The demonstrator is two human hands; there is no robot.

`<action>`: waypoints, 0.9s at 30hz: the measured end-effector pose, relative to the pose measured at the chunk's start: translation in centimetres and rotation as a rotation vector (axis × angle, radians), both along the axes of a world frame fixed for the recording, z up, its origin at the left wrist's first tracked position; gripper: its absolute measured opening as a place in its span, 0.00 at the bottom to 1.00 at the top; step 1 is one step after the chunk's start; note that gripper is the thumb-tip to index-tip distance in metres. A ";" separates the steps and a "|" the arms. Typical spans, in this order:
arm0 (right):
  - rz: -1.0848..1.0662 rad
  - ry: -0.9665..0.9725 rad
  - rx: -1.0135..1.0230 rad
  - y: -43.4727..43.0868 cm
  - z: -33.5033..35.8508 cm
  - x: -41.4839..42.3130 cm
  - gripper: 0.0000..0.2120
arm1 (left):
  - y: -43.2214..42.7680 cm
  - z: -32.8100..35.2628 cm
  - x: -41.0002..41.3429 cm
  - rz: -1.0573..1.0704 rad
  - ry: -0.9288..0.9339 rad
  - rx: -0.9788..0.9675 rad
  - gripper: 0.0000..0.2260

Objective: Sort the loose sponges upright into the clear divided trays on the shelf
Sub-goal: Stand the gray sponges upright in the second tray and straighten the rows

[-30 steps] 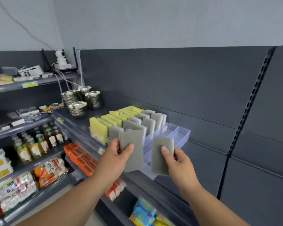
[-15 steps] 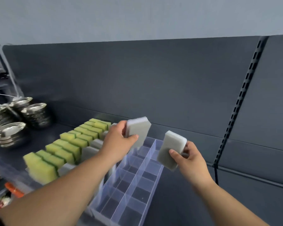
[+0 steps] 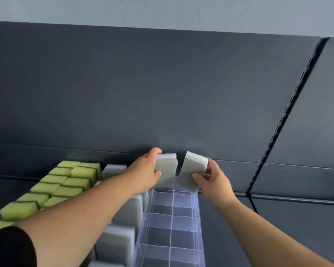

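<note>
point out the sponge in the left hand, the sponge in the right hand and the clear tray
sponge in the left hand [image 3: 166, 164]: head view, on its broad grey face
sponge in the right hand [image 3: 191, 171]: head view, on its broad face
clear tray [image 3: 172, 218]: head view, on its centre divider wall

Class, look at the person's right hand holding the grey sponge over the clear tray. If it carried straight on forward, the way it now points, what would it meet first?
Probably the dark back panel of the shelf. The right hand holds its grey sponge above the far end of the clear tray, and nothing shows between sponge and panel, though depth is hard to judge.
</note>
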State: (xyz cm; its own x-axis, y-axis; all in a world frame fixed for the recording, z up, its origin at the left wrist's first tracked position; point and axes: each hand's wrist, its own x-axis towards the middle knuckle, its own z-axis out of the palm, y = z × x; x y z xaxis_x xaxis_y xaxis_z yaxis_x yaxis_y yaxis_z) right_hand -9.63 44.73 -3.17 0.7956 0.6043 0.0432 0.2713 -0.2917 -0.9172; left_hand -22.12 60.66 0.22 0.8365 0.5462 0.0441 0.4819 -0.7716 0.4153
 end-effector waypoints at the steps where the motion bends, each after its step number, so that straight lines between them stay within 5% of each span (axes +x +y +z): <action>1: -0.011 -0.010 -0.009 0.2 -0.2 -0.1 0.20 | 0.2 -0.3 0.1 -0.038 0.025 0.021 0.24; 11: -0.042 -0.080 -0.244 1.5 -1.4 -0.9 0.20 | 1.3 -1.7 0.4 -0.209 0.223 0.186 0.21; 17: -0.066 -0.226 -0.421 2.5 -2.1 -1.7 0.11 | 0.7 -2.5 0.6 -0.200 0.306 0.295 0.13; 24: -0.179 -0.193 -0.415 1.1 -1.6 -2.7 0.30 | 0.9 -2.1 0.2 -0.191 0.248 0.213 0.25; 27: -0.217 -0.178 -0.402 -1.2 -1.3 -3.4 0.26 | 0.3 -1.1 -0.7 -0.176 0.169 0.222 0.25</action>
State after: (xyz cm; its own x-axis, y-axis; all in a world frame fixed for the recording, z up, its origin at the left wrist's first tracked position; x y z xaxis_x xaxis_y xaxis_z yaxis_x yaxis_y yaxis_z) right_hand -12.99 43.52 -4.49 0.9067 0.4217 -0.0128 0.3070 -0.6803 -0.6655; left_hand -22.79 60.97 -0.92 0.9230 0.3847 -0.0015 0.3804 -0.9121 0.1529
